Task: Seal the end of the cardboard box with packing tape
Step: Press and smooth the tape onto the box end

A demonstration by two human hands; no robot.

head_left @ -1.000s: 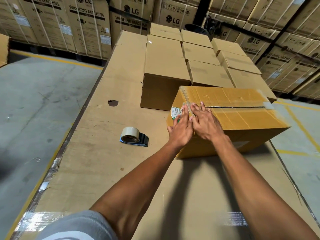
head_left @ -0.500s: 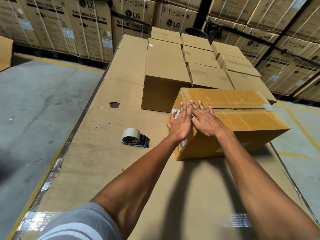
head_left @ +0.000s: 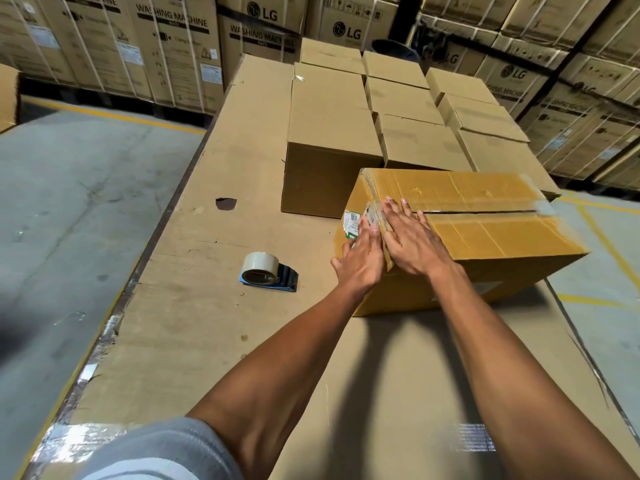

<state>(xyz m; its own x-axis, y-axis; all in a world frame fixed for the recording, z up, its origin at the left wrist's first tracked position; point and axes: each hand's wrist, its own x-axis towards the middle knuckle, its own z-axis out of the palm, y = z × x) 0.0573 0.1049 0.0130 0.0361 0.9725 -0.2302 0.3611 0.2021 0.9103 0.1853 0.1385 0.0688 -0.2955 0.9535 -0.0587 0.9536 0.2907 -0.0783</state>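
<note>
A yellow-brown cardboard box (head_left: 485, 233) lies on a large cardboard-covered work surface (head_left: 214, 323). Clear tape runs along its top seam and over its near-left end. My left hand (head_left: 360, 258) lies flat against that end face, beside a white and green label (head_left: 351, 221). Fingers spread, my right hand (head_left: 412, 240) presses flat on the box's top at the same corner. Both hands touch the taped edge and hold nothing. A tape dispenser (head_left: 266, 273) with a beige roll and blue body rests on the surface, left of the box and apart from both hands.
Several plain brown boxes (head_left: 329, 133) stand in rows right behind the taped box. Stacks of LG washing machine cartons (head_left: 173, 46) line the back and right. A small hole (head_left: 225, 203) marks the surface. Grey concrete floor (head_left: 69, 209) with yellow lines lies left and right.
Both hands have slid a little up along the box's left corner, staying flat on the tape. The box and the dispenser have stayed put.
</note>
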